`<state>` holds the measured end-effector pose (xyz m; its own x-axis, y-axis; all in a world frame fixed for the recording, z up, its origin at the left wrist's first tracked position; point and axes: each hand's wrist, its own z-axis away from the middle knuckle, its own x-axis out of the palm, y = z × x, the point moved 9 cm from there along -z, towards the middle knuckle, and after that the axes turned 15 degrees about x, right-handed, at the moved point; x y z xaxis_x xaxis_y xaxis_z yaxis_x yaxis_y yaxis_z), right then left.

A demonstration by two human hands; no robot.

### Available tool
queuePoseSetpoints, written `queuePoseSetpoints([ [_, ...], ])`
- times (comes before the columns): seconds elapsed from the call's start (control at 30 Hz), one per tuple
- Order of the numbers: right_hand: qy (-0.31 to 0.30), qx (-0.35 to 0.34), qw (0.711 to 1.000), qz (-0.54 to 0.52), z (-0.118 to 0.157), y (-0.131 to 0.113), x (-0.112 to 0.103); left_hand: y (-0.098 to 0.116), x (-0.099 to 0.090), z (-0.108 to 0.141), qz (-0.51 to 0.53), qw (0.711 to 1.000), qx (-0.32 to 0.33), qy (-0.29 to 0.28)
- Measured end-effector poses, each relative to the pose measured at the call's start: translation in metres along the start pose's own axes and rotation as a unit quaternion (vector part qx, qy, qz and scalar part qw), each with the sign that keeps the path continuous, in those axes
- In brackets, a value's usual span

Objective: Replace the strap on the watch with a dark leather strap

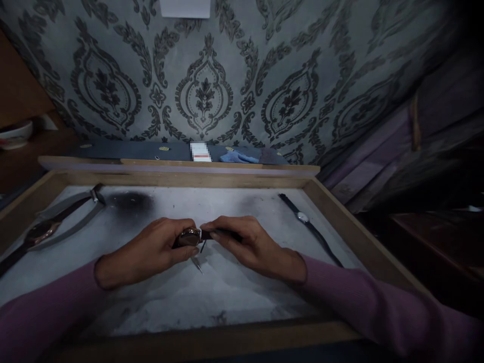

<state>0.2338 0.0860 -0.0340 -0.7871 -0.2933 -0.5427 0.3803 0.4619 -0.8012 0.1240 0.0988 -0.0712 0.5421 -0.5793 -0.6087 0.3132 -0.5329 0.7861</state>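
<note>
Over the middle of a wooden-framed tray, my left hand [155, 250] is closed around a wristwatch [189, 237] with a round dark face and a gold-toned rim. From the right, my right hand [247, 244] pinches a dark watch strap [207, 235] at the edge of the watch case. Whether strap and case are joined there, I cannot tell. Below the watch, a thin pointed metal tool [198, 265] sticks out under my left fingers; its other end is hidden. A short dark pin-like piece [203, 246] shows beside it.
A larger dark-strapped watch [41, 231] lies at the tray's left. A small white-faced watch [302, 217] with a black strap lies at the right. The tray's wooden rim [181, 180] surrounds the pale surface. Behind it are a blue cloth [238, 157] and a white packet [200, 152].
</note>
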Motion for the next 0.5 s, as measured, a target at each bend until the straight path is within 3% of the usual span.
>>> queuePoseSetpoints([
  [0.2,-0.004,-0.033,0.999,0.012,0.002,-0.006,0.001,0.002,0.001,-0.001,0.061,0.998,-0.022,0.009],
  [0.5,-0.03,0.024,0.999,-0.009,0.001,0.004,0.005,-0.001,0.006,-0.004,0.14,0.99,-0.021,0.015],
])
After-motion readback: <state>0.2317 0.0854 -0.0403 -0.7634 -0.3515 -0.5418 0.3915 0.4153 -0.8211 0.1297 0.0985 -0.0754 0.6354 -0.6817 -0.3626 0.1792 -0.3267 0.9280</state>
